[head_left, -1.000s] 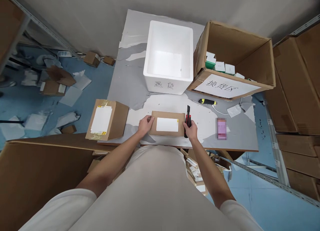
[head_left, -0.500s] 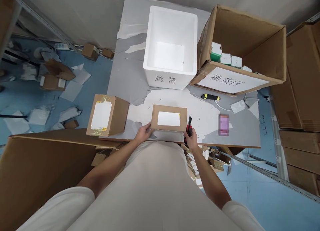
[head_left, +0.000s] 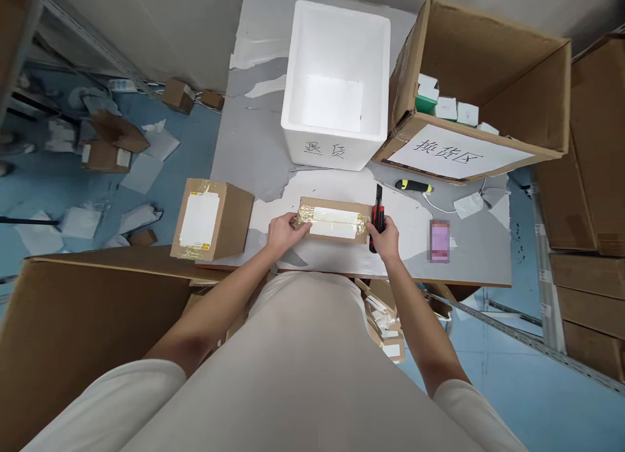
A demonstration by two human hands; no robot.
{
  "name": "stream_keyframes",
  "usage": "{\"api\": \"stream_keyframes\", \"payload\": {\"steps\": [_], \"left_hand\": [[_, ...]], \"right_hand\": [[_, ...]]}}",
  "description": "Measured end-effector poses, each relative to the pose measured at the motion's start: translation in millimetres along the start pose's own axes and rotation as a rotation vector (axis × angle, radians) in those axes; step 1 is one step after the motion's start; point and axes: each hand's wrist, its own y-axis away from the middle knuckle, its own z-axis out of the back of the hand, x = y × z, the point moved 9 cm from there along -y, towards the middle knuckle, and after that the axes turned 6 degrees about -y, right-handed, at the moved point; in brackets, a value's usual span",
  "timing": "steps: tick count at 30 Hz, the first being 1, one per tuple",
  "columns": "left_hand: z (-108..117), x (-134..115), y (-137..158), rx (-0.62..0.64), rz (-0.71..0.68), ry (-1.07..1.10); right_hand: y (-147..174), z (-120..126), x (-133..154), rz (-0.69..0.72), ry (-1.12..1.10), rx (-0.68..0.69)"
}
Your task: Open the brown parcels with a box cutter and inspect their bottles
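Note:
A small cardboard box (head_left: 336,237) with a white label and clear tape on its upper face is between my two hands over the table's front part. My left hand (head_left: 286,235) grips its left end, thumb on the taped face. At the right end, my right hand (head_left: 384,238) has its thumb on the box's corner. That same hand also holds a red and black utility knife (head_left: 377,214), its dark blade pointing away from me. Left of them stands a larger taped cardboard box (head_left: 237,221) with a white label.
A white foam box (head_left: 322,149) and a big cardboard box (head_left: 551,154) with white-and-green cartons (head_left: 446,107) stand at the back. A yellow-black knife (head_left: 413,185) and a blurred pink item (head_left: 439,241) lie right. A large open carton (head_left: 97,260) stands left, below the table.
The small box has been turned, so a taped face now shows upward. Both hands have moved slightly away from my body, and the knife has come along in my right hand.

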Motion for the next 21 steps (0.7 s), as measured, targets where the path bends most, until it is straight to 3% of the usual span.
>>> {"api": "stream_keyframes", "payload": {"steps": [3,5,8,11,17,21], "left_hand": [[1.2,-7.0,-3.1,-0.152,-0.055,0.005],[0.9,-21.3,1.3,-0.258,-0.208,-0.018],[-12.9,-45.7,15.3,-0.265,-0.513,-0.098],[-23.8,-51.7,26.7,-0.267,-0.664,-0.169],[-32.9,-45.7,31.0,-0.264,-0.719,-0.144],[-37.2,-45.2,29.1,-0.237,-0.708,-0.136]], "right_hand": [[-8.0,-2.7,9.7,0.012,0.082,-0.019],[-11.7,-4.2,16.4,0.020,0.142,-0.014],[-11.7,-3.3,32.0,0.088,0.227,-0.001],[-3.5,-5.0,62.6,0.242,0.372,0.052],[27.2,-60.8,115.1,0.504,0.886,0.595],[28.8,-89.8,125.7,0.586,1.116,0.721]]}}
